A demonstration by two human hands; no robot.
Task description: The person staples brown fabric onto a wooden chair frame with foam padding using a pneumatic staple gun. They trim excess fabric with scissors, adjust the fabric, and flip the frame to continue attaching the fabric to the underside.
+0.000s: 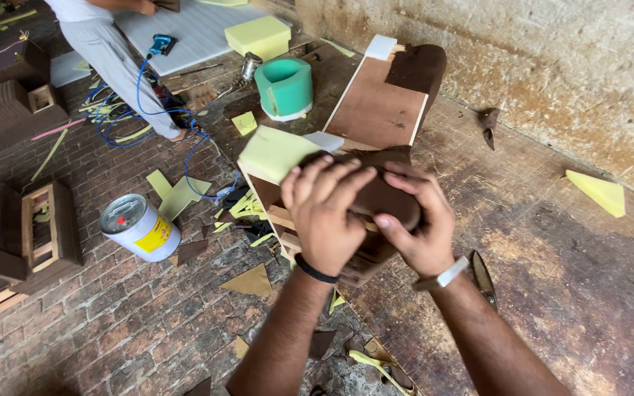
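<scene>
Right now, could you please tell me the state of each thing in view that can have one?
Left hand: pressing brown fabric over the frame.
Right hand: gripping the fabric's edge.
Wooden frame: partly covered, yellow foam exposed at one end.
Tin can: lying on its side, lid on.
Green foam roll: upright.

Both forearms were bare, no sleeves anywhere in the shot, just a light scatter of dark hair on them. The left hand [322,213] had a thin black band [315,270] sitting snug around the wrist. The right hand [418,220] had a wristwatch on a pale, silvery-white strap [443,276], and there were no rings or gloves on either one.
</scene>
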